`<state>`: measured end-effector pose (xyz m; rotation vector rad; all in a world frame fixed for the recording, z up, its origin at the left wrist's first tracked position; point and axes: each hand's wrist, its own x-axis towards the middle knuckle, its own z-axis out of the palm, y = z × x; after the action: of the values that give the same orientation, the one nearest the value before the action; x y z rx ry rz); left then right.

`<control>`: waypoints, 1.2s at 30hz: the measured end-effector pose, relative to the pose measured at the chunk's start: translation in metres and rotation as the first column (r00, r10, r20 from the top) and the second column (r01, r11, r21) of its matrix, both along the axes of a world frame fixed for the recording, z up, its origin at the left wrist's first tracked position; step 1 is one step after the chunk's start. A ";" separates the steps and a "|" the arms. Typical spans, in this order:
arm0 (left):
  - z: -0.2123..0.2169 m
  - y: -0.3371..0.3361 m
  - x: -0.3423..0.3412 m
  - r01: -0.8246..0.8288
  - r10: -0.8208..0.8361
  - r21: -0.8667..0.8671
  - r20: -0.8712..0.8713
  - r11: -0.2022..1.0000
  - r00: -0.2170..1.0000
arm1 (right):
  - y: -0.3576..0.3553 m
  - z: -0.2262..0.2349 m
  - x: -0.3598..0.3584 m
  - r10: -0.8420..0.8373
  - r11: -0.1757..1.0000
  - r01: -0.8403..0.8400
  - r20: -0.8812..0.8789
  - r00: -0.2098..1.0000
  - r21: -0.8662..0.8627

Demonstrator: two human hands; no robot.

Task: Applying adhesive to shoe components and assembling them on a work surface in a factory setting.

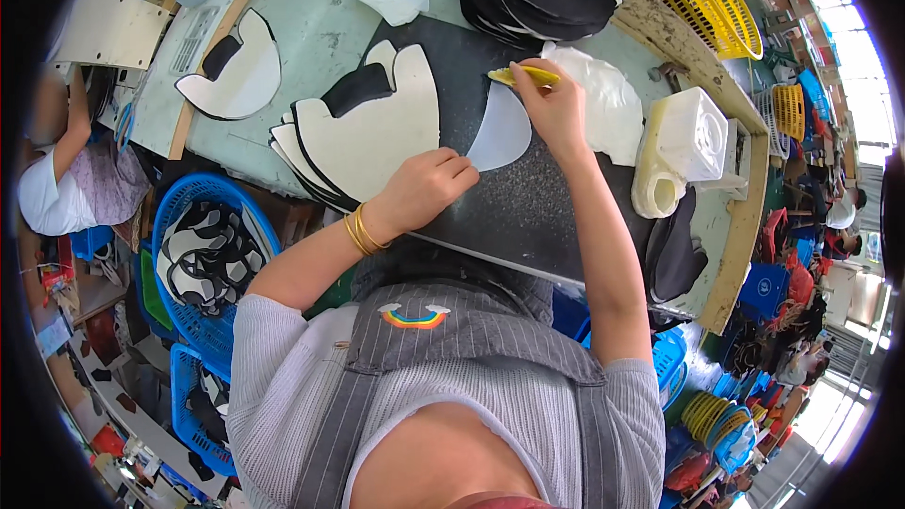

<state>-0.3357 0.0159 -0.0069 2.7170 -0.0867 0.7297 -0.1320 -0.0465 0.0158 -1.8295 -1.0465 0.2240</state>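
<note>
Apron (490, 339) nr; R hand (554, 115) w/ yellow tool (537, 74) @ translucent pc (503, 130).

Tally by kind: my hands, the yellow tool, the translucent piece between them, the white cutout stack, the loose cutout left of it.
Hands (left hand, right hand): 2
Yellow tool: 1
Translucent piece: 1
White cutout stack: 1
Loose cutout: 1
Total: 6

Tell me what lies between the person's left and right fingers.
The head view shows a pale, translucent, curved flat piece on a black board between the left fingers and right fingers.
</note>
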 end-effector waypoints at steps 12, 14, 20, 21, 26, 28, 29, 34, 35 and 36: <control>0.013 0.008 0.002 -0.011 0.010 -0.149 -0.006 0.989 1.000 | -0.103 0.032 -0.018 -0.058 0.996 0.082 -0.452 0.890 0.035; 0.044 0.019 0.006 -0.005 -0.020 -0.524 -0.041 0.852 0.999 | -0.126 0.054 0.009 -0.158 0.915 0.306 -0.465 0.871 0.264; 0.045 0.102 0.071 -0.308 -0.280 -0.906 -0.388 0.290 0.878 | -0.120 0.089 0.015 -0.161 0.927 0.267 -0.364 0.917 0.263; 0.027 0.108 0.080 -0.360 -0.273 -0.857 -0.470 0.369 0.839 | -0.102 0.074 0.014 -0.091 0.973 0.160 -0.357 0.930 0.168; -0.002 0.095 0.102 -0.293 0.015 -0.545 -0.457 0.785 0.889 | -0.035 0.001 -0.002 0.189 0.979 -0.167 -0.207 0.960 0.116; -0.004 0.093 0.103 -0.309 0.041 -0.530 -0.457 0.789 0.888 | -0.036 0.003 0.002 0.264 0.952 -0.301 -0.355 0.897 -0.050; -0.005 0.095 0.105 -0.299 0.044 -0.524 -0.444 0.798 0.895 | -0.033 0.005 0.006 0.266 0.951 -0.306 -0.367 0.891 -0.055; -0.003 0.097 0.104 -0.310 0.074 -0.511 -0.430 0.802 0.900 | -0.050 0.002 0.007 0.153 0.980 -0.183 -0.298 0.942 -0.076; -0.003 0.097 0.106 -0.295 0.069 -0.512 -0.416 0.807 0.907 | -0.067 0.000 0.003 0.171 0.969 -0.216 -0.296 0.940 -0.124; -0.006 0.094 0.103 -0.285 0.061 -0.512 -0.410 0.810 0.910 | -0.078 0.007 -0.006 0.200 0.949 -0.279 -0.404 0.893 -0.148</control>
<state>-0.2330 0.1101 -0.0126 2.2412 0.4174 0.2033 -0.1381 -0.1245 0.0228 -1.7321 -0.9917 0.8352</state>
